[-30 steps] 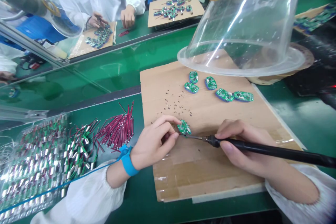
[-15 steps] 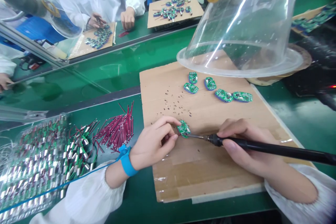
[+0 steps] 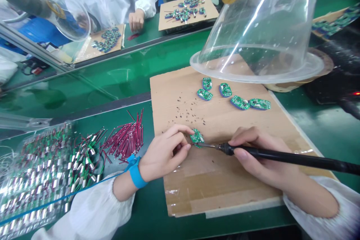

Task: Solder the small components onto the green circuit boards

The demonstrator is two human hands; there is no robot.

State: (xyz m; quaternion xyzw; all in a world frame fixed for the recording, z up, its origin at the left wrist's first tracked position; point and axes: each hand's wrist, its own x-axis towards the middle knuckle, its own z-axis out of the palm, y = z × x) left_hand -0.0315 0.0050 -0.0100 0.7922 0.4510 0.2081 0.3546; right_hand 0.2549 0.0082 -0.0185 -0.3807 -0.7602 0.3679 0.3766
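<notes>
My left hand (image 3: 164, 152), with a blue wrist strap (image 3: 136, 172), pinches a small green circuit board (image 3: 197, 137) against the cardboard sheet (image 3: 225, 180). My right hand (image 3: 258, 157) grips a black soldering iron (image 3: 281, 156) like a pen. Its metal tip touches the lower edge of that board. Several more green circuit boards (image 3: 233, 95) lie in a row farther back on the cardboard.
A clear plastic fume hood (image 3: 261, 30) hangs over the back of the cardboard. A pile of red wires (image 3: 126, 138) and a clear bag of wired parts (image 3: 36, 172) lie to the left. Across the green belt, another person's hand (image 3: 136, 18) rests beside more boards.
The soldering iron tip slid slightly left along the held board. Across the belt, one of the other person's hands left the boards there.
</notes>
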